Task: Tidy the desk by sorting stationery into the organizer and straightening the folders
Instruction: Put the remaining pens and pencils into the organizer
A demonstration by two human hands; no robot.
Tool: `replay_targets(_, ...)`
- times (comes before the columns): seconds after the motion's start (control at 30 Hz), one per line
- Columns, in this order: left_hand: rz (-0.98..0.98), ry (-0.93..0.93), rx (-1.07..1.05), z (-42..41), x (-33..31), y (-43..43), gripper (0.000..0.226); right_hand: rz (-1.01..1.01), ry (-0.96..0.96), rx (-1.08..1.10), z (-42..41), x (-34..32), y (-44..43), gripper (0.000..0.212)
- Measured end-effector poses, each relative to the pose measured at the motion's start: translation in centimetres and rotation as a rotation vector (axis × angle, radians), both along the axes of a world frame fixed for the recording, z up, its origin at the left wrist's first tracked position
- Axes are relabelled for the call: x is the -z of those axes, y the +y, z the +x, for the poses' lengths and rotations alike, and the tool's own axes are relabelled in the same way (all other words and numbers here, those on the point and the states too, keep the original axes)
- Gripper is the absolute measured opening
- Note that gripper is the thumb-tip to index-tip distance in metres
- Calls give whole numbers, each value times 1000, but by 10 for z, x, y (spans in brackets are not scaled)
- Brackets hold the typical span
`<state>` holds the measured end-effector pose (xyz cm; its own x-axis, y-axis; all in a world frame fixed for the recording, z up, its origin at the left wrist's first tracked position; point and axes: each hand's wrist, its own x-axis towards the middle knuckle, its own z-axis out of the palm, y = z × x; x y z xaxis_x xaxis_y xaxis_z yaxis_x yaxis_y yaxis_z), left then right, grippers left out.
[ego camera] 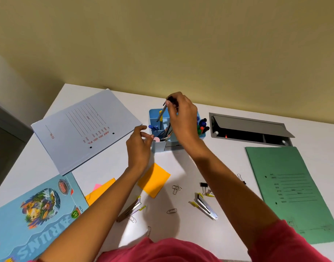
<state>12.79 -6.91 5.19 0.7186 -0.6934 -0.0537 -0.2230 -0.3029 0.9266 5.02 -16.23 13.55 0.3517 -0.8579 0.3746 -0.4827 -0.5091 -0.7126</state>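
A light blue organizer (155, 147) stands at the middle back of the white desk (181, 167), with pens, pencils and markers upright in its compartments. My right hand (181, 118) hovers above it and pinches a grey pen (161, 114) whose tip points down into a back compartment. My left hand (138, 146) is at the organizer's left front corner, fingers loosely curled, holding nothing that I can see. A pale blue folder (83, 129) lies askew at the back left. A green folder (292, 190) lies at the right.
An orange sticky pad (154, 179), several paper clips (176, 189), binder clips (204, 185) and metal file fasteners (206, 206) are scattered at the front. A blue illustrated notebook (35, 210) and orange and pink papers (101, 189) lie front left. A grey open cable hatch (249, 129) sits back right.
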Motion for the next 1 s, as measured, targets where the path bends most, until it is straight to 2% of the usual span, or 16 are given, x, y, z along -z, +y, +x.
replay_targets(0.17,15,-30,34,8,5,-18,29,82,295,-57,20,8,-25,17)
replay_targets(0.33,55,-66,36,12,11,-32,24,232,505,-124,26,18,-37,22)
replay_targets(0.47,54,-96,29,16,13,-39,21,345,620,-180,31,17,-47,46)
replay_targets(0.53,50,-105,26,17,12,-42,22,384,695,-222,35,15,-53,52)
replay_targets(0.67,57,-114,31,20,12,-45,26,401,903,-240,43,16,-57,41)
replay_targets(0.77,53,-147,35,23,14,-44,28,408,916,-265,45,18,-54,35)
replay_targets(1.0,38,-218,56,27,25,-35,42,390,829,-342,43,23,-40,38)
